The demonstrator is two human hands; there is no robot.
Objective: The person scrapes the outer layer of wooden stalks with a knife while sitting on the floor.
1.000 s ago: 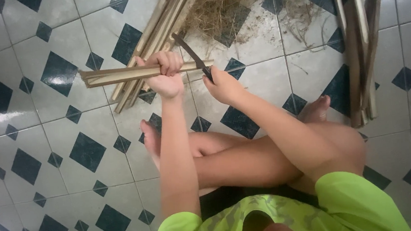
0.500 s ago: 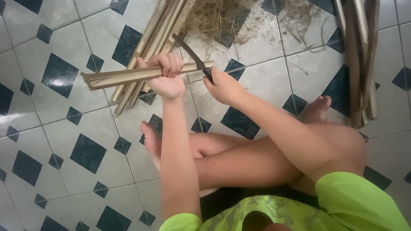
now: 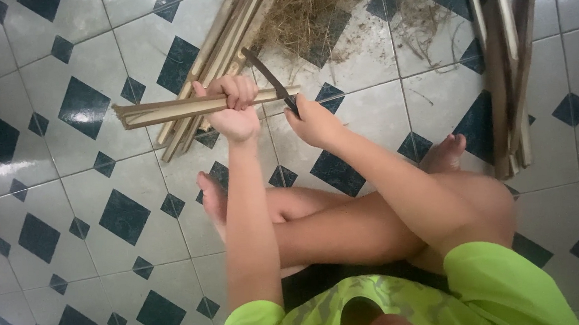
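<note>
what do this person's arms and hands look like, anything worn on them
Both arms are bare from shoulder to fingertips: no gloves, watch, rings or bands show on the left hand or the right hand. The only clothing near them is a bright lime-green sleeveless top with a faint darker pattern on the front.

Tiled floor (image 3: 72, 216) – loose bamboo strips (image 3: 215, 46), dry fibre heap (image 3: 307, 14), dark slats (image 3: 508, 69).

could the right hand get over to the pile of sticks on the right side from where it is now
Probably yes. The right hand grips a knife at the held strip, so it would have to let go. The floor between it and the sticks looks bare.
</note>
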